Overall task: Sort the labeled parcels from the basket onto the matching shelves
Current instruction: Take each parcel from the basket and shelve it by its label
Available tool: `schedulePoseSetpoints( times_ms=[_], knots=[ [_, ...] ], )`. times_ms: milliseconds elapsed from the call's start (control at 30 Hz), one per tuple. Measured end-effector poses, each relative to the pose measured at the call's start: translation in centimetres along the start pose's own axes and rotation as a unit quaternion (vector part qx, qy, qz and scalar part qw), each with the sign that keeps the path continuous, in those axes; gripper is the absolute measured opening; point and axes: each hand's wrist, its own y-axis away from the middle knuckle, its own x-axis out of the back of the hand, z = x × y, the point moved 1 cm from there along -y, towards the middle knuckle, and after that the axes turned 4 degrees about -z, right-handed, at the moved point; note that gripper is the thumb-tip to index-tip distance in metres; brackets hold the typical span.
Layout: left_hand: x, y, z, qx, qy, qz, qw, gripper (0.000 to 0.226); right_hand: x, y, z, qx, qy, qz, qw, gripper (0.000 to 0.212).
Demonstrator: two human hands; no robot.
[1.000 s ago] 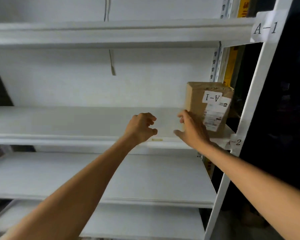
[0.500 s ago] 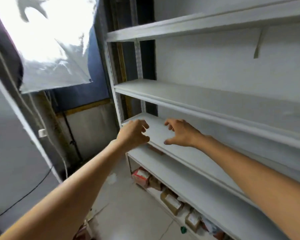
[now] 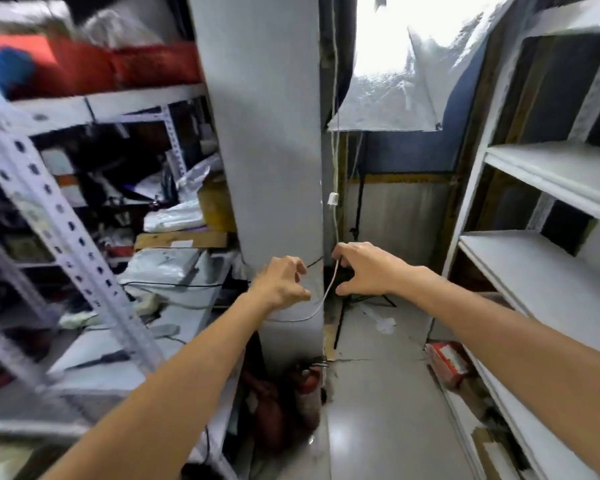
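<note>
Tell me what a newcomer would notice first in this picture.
The left hand and right hand reach forward at centre, both empty, in front of a grey pillar. Above right, a bright shiny sheet glares; white shelves line the right side, and a cluttered rack fills the left.

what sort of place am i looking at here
Most likely a cramped stockroom or parcel storeroom: white shelving on the right, a perforated metal rack on the left piled with pale mailer bags, and a red carton low down beside the shelving.
</note>
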Motion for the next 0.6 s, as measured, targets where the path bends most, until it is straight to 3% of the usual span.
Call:
schedulePoseSetpoints(
  times_ms=[233,600],
  knots=[
    [1.2,12.1,-11.1,0.194,0.014,0.098,0.976,0.042,-6.4,-5.9,-10.3,0.183,0.021,-0.1,0.978,0.054],
    [0.4,32.6,-18.8,0.453,0.014,0.196,0.87,0.037,-15.9,-5.6,-29.7,0.434,0.028,-0.202,0.878,0.05]
  ],
)
